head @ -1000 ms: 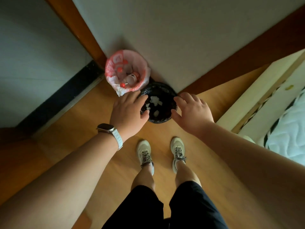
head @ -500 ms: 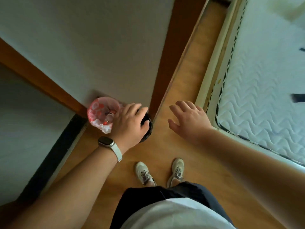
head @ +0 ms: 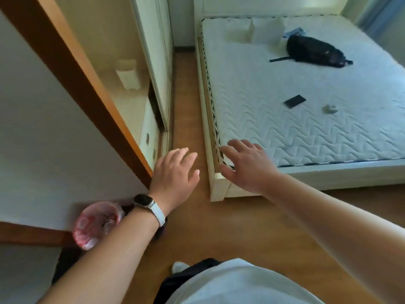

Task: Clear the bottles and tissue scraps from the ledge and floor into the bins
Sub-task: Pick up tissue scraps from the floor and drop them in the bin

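Over the brown wooden plank floor point(head: 219, 227) I am holding both hands out, palms down. My left hand point(head: 173, 172), with a pale-strapped watch point(head: 143, 200) at the wrist, is hanging with its fingers relaxed and a little apart, gripping nothing. My right hand point(head: 247, 167) is hovering at the corner of the cream bed frame point(head: 219, 189) with its fingers fanned wide, also empty. I cannot tell whether it is touching the frame.

Under my left forearm a round bin lined with a pink-and-white plastic bag point(head: 94, 224) is standing against the wall. A dark bin point(head: 162, 230) is peeking out just beside it, mostly hidden by my wrist.

Well apart from both hands, a small crumpled whitish scrap point(head: 329, 109) is lying on the white quilted mattress point(head: 274, 139), near a flat black slab point(head: 294, 101). I am judging it to be tissue: nearly weightless, soft and easily torn, so a light fingertip pinch at its bunched middle should do.

On the cream ledge to my left a pale upright container point(head: 128, 74) is showing, too blurred to call a bottle. If it is an empty plastic one, it will be light, smooth and apt to tip. I would wrap my fingers round its body instead of nudging it.
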Available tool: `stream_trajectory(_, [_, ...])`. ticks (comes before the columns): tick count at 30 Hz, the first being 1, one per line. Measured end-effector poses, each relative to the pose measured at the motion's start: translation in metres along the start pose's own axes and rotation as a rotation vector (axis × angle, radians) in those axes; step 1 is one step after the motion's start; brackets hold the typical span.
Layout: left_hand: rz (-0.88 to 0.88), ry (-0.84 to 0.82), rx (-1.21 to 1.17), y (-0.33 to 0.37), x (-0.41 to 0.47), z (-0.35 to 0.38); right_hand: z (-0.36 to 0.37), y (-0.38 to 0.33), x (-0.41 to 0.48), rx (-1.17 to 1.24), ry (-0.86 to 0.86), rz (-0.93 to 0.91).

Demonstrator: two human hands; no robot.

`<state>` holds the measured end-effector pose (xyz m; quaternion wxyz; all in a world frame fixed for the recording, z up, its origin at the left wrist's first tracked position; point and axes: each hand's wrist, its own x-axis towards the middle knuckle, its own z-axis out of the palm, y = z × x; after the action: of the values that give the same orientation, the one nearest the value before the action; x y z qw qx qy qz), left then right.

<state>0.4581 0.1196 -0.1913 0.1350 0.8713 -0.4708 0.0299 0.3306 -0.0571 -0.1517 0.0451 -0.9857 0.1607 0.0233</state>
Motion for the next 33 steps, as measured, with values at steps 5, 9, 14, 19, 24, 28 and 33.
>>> stream_trajectory(5, [0.156, 0.017, 0.01, 0.095, 0.036, 0.003, -0.02, 0.084, -0.063, 0.024, 0.059, 0.14])
stream_trajectory(9, [0.319, 0.04, 0.026, 0.178, 0.064, 0.013, -0.03, 0.157, -0.126, 0.067, 0.104, 0.247])
stream_trajectory(14, [0.478, 0.075, 0.027, 0.284, 0.087, 0.025, -0.037, 0.239, -0.206, 0.062, 0.158, 0.361])
stream_trajectory(19, [0.654, 0.091, 0.021, 0.376, 0.101, 0.038, -0.043, 0.3, -0.274, 0.063, 0.222, 0.51])
stream_trajectory(24, [0.8, 0.067, -0.01, 0.455, 0.118, 0.048, -0.046, 0.342, -0.332, 0.064, 0.314, 0.667])
stream_trajectory(28, [0.917, 0.063, -0.038, 0.51, 0.131, 0.061, -0.046, 0.367, -0.371, 0.056, 0.4, 0.794])
stream_trajectory(33, [1.057, -0.002, -0.049, 0.574, 0.153, 0.083, -0.04, 0.402, -0.403, 0.014, 0.477, 0.932])
